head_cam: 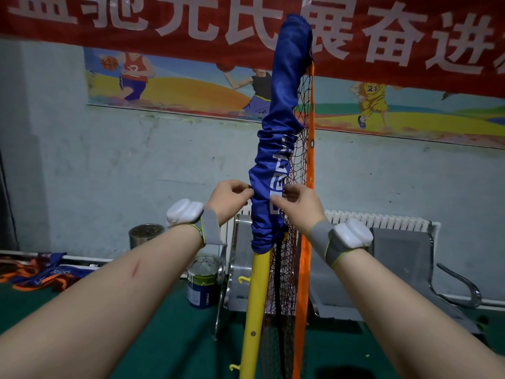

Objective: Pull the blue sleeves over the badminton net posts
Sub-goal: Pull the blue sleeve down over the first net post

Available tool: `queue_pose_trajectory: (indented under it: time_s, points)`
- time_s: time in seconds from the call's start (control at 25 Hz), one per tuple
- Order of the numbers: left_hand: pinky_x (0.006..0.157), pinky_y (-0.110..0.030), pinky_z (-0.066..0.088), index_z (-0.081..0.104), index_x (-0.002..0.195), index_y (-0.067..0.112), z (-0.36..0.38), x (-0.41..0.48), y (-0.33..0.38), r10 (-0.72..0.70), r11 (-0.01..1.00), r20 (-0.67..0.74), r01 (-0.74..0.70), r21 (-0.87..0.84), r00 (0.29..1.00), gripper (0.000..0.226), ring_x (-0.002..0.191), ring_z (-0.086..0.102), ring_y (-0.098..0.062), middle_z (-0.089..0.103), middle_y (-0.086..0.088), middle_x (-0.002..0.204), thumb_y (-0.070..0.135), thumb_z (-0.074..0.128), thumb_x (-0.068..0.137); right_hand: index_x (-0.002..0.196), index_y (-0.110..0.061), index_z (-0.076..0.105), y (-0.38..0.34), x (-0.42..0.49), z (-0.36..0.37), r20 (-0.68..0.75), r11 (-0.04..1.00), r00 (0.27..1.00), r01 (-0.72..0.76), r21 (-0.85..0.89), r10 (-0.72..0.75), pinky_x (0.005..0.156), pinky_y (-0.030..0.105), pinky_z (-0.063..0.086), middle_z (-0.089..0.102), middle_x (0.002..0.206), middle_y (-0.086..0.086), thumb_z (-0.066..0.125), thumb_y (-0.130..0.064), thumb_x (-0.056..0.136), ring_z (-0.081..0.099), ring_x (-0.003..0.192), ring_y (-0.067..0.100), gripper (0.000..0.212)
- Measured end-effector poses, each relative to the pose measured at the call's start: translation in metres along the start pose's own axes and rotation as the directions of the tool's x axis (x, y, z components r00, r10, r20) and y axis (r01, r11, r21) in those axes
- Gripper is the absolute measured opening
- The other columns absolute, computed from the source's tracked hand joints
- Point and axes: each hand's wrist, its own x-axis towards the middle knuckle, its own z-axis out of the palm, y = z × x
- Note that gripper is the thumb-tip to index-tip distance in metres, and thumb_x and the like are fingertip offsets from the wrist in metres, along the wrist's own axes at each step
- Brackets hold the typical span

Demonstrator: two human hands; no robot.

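- A wrinkled blue fabric sleeve [276,149] with white lettering covers the upper part of an upright yellow metal post [252,310], its bunched lower edge just below both hands.
- The left hand [228,196] pinches the sleeve's left side.
- The right hand [296,205] pinches its right side.
- Dark netting [289,269] with an orange edge band [304,269] hangs beside the post.
- A paint can [203,283] stands on the green floor [169,337] behind.

The net [289,283] and orange band [303,283] crowd the yellow post [255,296] at three o'clock. At nine o'clock only small hooks [242,279] jut out.
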Motion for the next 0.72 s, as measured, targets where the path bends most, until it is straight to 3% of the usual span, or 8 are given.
queue_pose_trajectory:
  time_s: [0.08, 0.2, 0.4, 0.52, 0.72]
  points:
    - [0.052, -0.003, 0.04, 0.067, 0.088, 0.004, -0.003, 0.002, 0.001, 0.045, 0.999, -0.024, -0.045, 0.028, 0.999, 0.011, 0.056, 0.054, -0.002, 0.059, -0.003, 0.068, 0.007, 0.056, 0.085, 0.123, -0.001, 0.052, -0.007, 0.004, 0.0, -0.035, 1.0, 0.999, 0.012, 0.009, -0.011, 0.089, 0.028, 0.047, 0.062, 0.113, 0.012, 0.07, -0.022, 0.08, 0.057, 0.095, 0.017, 0.051]
    - [0.052, -0.005, 0.04, 0.063, 0.073, 0.007, -0.004, 0.002, -0.002, 0.055, 0.997, -0.004, -0.055, 0.045, 0.998, 0.014, 0.045, 0.052, 0.006, 0.058, -0.001, 0.06, 0.005, 0.057, 0.085, 0.119, -0.002, 0.056, -0.009, 0.007, 0.001, -0.045, 0.999, 0.999, 0.0, -0.044, -0.002, 0.089, 0.029, 0.045, 0.063, 0.109, 0.013, 0.071, -0.022, 0.079, 0.058, 0.1, 0.022, 0.047]
    - [0.048, -0.003, 0.037, 0.059, 0.071, 0.005, 0.004, -0.006, -0.019, 0.013, 0.994, 0.096, -0.023, 0.104, 0.995, 0.015, 0.042, 0.05, 0.006, 0.055, 0.0, 0.058, 0.002, 0.055, 0.085, 0.114, -0.003, 0.06, 0.0, 0.003, 0.001, -0.003, 0.995, 0.999, -0.039, -0.088, 0.039, 0.081, 0.023, 0.042, 0.063, 0.1, 0.01, 0.072, -0.024, 0.078, 0.054, 0.09, 0.016, 0.044]
    - [0.045, -0.003, 0.036, 0.055, 0.066, 0.008, 0.008, -0.012, -0.028, -0.033, 0.992, 0.14, 0.016, 0.122, 0.99, 0.021, 0.044, 0.054, 0.004, 0.055, -0.002, 0.06, 0.001, 0.054, 0.085, 0.115, -0.003, 0.059, 0.012, -0.005, 0.005, 0.044, 0.993, 0.997, -0.051, -0.111, 0.056, 0.091, 0.03, 0.047, 0.059, 0.096, 0.005, 0.072, -0.025, 0.078, 0.054, 0.091, 0.015, 0.045]
    - [0.044, -0.002, 0.037, 0.052, 0.065, 0.009, 0.009, -0.014, -0.029, -0.075, 0.989, 0.177, 0.05, 0.141, 0.981, 0.023, 0.039, 0.053, 0.008, 0.055, -0.004, 0.066, 0.0, 0.055, 0.086, 0.113, -0.006, 0.061, 0.02, -0.009, 0.007, 0.053, 0.985, 0.997, -0.047, -0.163, 0.057, 0.094, 0.037, 0.047, 0.063, 0.105, 0.007, 0.073, -0.029, 0.077, 0.058, 0.099, 0.02, 0.044]
